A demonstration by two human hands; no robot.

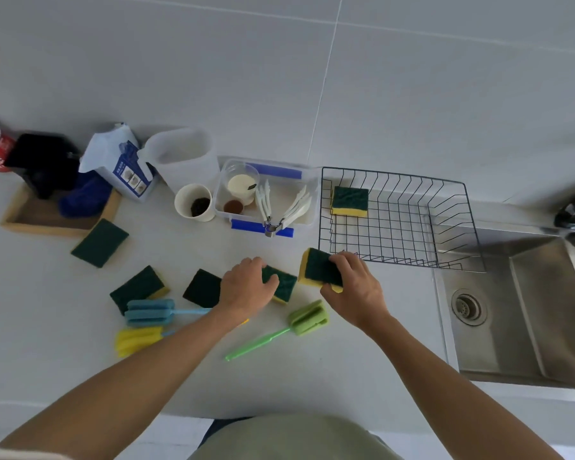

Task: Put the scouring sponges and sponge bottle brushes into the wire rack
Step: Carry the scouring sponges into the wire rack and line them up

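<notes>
Nearest, three brushes (307, 317) lie on the tabletop (379, 327). The left hand (246, 283) closes on a sponge (284, 283); the right hand (349, 283) pinches another sponge (317, 268) by its soft, light edges. Beyond, the rack (445, 207) holds one.

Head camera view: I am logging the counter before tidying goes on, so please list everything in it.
scouring sponges: six, green and yellow; one in the rack, one in each hand, three loose at left
bottle brushes: three; blue, yellow, green, near counter edge
wire rack: one, black, beside the sink
sink: one, steel, right
clear tub: one, blue clips, centre
paper cup: one, white, left of the tub
wooden tray: one, far left
left hand: fingers on a sponge
right hand: holds a sponge at the rack's near edge
</notes>
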